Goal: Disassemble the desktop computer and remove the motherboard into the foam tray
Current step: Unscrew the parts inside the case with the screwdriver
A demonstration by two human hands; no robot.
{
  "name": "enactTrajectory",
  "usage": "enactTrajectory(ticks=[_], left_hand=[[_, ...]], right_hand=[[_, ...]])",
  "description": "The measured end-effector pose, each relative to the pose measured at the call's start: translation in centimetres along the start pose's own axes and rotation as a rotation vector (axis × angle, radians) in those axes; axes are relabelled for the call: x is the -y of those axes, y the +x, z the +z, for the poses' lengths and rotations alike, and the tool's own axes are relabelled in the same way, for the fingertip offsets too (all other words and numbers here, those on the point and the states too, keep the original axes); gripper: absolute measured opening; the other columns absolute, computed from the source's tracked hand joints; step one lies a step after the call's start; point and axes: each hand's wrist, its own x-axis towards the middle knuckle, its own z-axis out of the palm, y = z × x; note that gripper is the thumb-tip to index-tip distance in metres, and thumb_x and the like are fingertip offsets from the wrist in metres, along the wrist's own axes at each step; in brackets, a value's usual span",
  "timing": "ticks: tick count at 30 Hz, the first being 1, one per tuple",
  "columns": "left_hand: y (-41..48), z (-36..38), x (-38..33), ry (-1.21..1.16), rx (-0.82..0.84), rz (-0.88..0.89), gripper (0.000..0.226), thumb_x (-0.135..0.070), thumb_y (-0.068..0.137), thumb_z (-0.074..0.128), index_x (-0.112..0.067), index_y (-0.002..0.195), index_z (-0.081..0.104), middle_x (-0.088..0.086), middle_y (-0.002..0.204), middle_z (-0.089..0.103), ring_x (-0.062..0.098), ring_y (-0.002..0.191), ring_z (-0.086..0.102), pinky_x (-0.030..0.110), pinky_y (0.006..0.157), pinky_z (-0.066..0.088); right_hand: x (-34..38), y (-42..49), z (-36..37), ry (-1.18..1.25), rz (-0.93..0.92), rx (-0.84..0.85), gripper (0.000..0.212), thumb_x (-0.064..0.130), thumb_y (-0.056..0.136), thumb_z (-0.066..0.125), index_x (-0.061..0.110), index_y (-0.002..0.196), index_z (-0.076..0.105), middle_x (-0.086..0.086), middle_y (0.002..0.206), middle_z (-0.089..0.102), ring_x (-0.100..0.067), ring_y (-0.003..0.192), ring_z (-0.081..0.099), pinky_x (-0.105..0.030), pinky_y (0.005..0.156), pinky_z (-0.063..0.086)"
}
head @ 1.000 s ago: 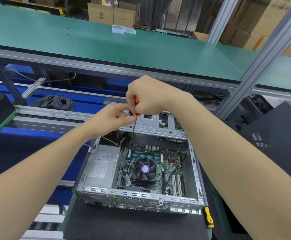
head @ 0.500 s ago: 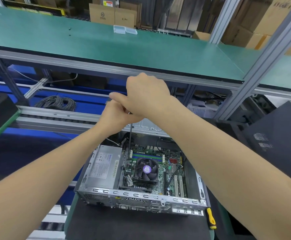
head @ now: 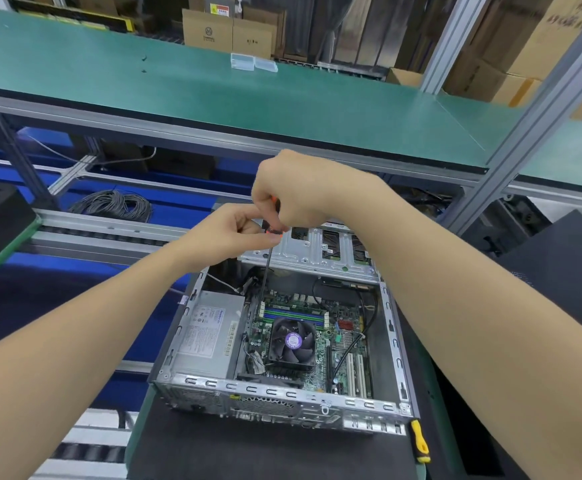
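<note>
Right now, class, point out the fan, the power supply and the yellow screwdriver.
fan [head: 293, 340]: head view, on its purple hub sticker.
power supply [head: 208, 329]: head view, on its white label.
yellow screwdriver [head: 420, 441]: head view, on its handle.

Surroundings of the work station
A green shelf is carried on aluminium posts; two clear plastic boxes are set side by side at its far edge, and cardboard boxes are stacked behind it. A coil of grey cable is laid below the shelf, beyond a roller conveyor. A yellow-handled screwdriver is laid at the right edge of a black mat
</note>
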Motion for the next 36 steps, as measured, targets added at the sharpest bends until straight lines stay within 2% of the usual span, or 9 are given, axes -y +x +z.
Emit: enactTrajectory(ticks=[3,9,13,19,23,28,31,34,36], left_hand=[[0.2,-0.7,-0.6,-0.046,0.067,0.009,0.008,-0.034,0.096,0.071,-0.027,0.091,0.071,0.012,0.061,0.022,0.026,0.052,0.018,0.027,0.048,0.024],[0.2,-0.3,-0.1,-0.065,0.024,-0.05,0.056,-0.037,0.088,0.08,-0.008,0.063,0.039,0.005,0.057,0.024,0.018,0.049,0.023,0.023,0.049,0.027],[0.2,0.6,0.1,-0.006,-0.102,-0.024,0.058,-0.024,0.085,0.084,-0.017,0.055,0.035,-0.009,0.05,0.027,0.01,0.045,0.027,0.022,0.051,0.027],[0.8,3.5,-0.4,0.008,-0.426,-0.064,0.049,-0.04,0.066,0.084,-0.023,0.057,0.039,-0.011,0.046,0.036,0.006,0.044,0.032,0.019,0.046,0.027],[0.9,4.2,0.0,-0.017,-0.44,-0.035,0.026,-0.039,0.074,0.085,-0.037,0.067,0.06,-0.007,0.055,0.039,0.007,0.051,0.035,0.023,0.052,0.033],[0.0,2.2,0.8,-0.039,-0.188,0.035,0.015,-0.042,0.088,0.079,-0.029,0.092,0.072,-0.001,0.054,0.023,0.018,0.052,0.024,0.029,0.059,0.033],[-0.4,1.0,0.2,-0.021,-0.078,0.019,0.011,-0.044,0.088,0.078,-0.035,0.086,0.072,0.0,0.057,0.021,0.021,0.052,0.022,0.02,0.053,0.03],[-0.3,0.2,-0.5,-0.015,0.065,0.019,0.038,-0.036,0.092,0.075,-0.039,0.059,0.057,-0.003,0.056,0.022,0.018,0.051,0.022,0.02,0.05,0.028],[-0.3,-0.2,-1.3,-0.038,0.141,-0.026,0.027,-0.037,0.092,0.074,-0.027,0.068,0.067,0.005,0.059,0.027,0.019,0.053,0.021,0.026,0.05,0.025]], right_hand=[[0.4,0.5,0.7,-0.043,-0.022,-0.067,0.018,0.001,0.074,0.054,0.013,0.062,0.052,-0.008,0.071,0.058,-0.024,0.067,0.044,-0.032,0.056,0.035],[-0.2,0.1,1.2,0.118,-0.076,-0.101,0.02,0.004,0.074,0.063,0.024,0.079,0.065,0.008,0.084,0.06,-0.005,0.07,0.051,-0.029,0.062,0.044],[-0.6,-0.4,1.5,0.386,-0.04,-0.182,0.009,0.033,0.092,0.068,0.024,0.095,0.066,0.01,0.09,0.064,-0.007,0.081,0.058,-0.032,0.073,0.053],[1.5,0.9,2.3,0.018,0.393,-0.359,0.06,0.073,0.097,0.042,0.018,0.074,0.041,0.002,0.072,0.034,-0.027,0.071,0.047,-0.037,0.062,0.037],[0.9,1.6,1.8,0.106,0.342,-0.219,0.04,0.041,0.097,0.062,0.017,0.074,0.04,-0.001,0.078,0.043,-0.022,0.063,0.045,-0.03,0.052,0.032],[-0.3,0.7,1.0,0.096,0.081,-0.103,0.007,0.026,0.089,0.068,0.023,0.087,0.062,0.005,0.088,0.065,-0.019,0.078,0.061,-0.029,0.057,0.041],[-0.5,-0.1,0.4,0.098,-0.017,-0.023,0.012,0.014,0.077,0.073,0.025,0.081,0.07,0.01,0.076,0.067,-0.009,0.071,0.06,-0.027,0.055,0.042],[0.1,0.1,0.5,0.084,-0.064,0.025,0.021,0.002,0.07,0.064,0.022,0.072,0.071,0.006,0.068,0.068,-0.014,0.064,0.061,-0.03,0.054,0.049],[0.4,0.2,0.6,0.108,-0.064,0.021,0.03,-0.004,0.065,0.056,0.024,0.064,0.067,0.007,0.055,0.064,-0.008,0.055,0.06,-0.025,0.049,0.044]])
